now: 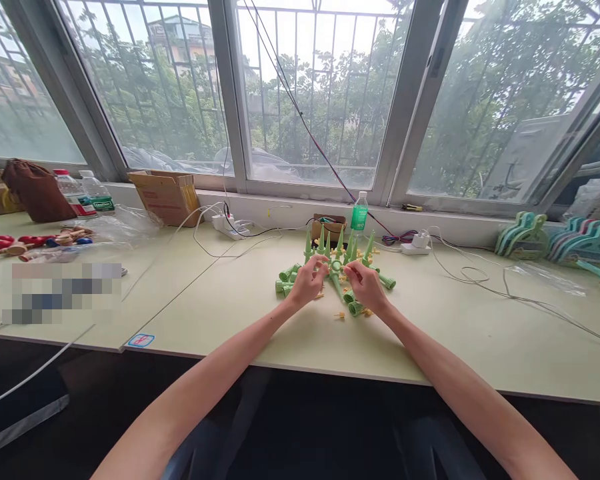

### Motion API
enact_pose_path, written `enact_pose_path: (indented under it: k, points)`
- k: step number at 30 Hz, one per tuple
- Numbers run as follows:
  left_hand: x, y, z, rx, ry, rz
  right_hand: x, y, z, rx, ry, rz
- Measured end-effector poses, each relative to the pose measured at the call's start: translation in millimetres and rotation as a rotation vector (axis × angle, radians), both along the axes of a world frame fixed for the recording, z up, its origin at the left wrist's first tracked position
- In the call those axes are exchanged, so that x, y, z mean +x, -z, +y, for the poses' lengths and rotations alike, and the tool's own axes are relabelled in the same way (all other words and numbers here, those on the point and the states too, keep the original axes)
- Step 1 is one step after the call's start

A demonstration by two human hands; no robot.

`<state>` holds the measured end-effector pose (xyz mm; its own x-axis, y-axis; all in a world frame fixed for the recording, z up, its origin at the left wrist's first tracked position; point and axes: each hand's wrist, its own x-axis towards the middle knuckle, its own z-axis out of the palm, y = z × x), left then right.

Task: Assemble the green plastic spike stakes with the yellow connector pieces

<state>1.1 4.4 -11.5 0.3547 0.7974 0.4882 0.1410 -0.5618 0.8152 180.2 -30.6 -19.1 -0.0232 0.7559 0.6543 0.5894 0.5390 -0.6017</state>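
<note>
My left hand [309, 280] and my right hand [366, 283] are close together above the table, thumbs and fingers pinched. Between their fingertips is a green plastic cone [337, 280], its ring-shaped wide end up and its point down. Whether a small part is also in the fingers is too small to tell. Just behind the hands, several green pointed cones [369, 248] stand upright in a row. Ribbed green tube pieces [355, 308] lie around both hands. Small yellow pieces [339, 315] are scattered among them, one nearer the table's front edge.
Behind the cones stand a small cardboard box [329, 227] and a green-labelled bottle [359, 212]. Power strips [416, 245] and loose white cables [510, 293] run along the table. Colourful plastic hangers [523, 237] stand at right. Wooden toys [17, 245] and a carton [166, 198] are at left.
</note>
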Motion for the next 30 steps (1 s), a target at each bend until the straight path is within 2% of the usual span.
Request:
enact_pose_path:
  k: [6, 14, 20, 26, 30]
  points:
    - [0.4, -5.4, -3.1, -0.248, 0.183, -0.070, -1.6, -1.2, -2.7, -0.022, -0.030, -0.045]
    - [-2.0, -9.7, -7.9, -0.287, 0.237, -0.065, -1.2, -2.2, -3.6, -0.047, -0.027, -0.076]
    - [-3.0, -3.8, -5.3, -0.213, 0.240, -0.020, 1.8, -3.0, -2.8, -0.048, -0.047, -0.068]
    - [-3.3, 1.2, -4.0, 0.029, 0.141, 0.106, 0.8, -3.1, -3.0, -0.048, -0.032, -0.087]
    - [-2.9, 2.0, -4.1, 0.088, 0.101, 0.124, -1.2, -3.1, -3.5, -0.047, -0.021, -0.082]
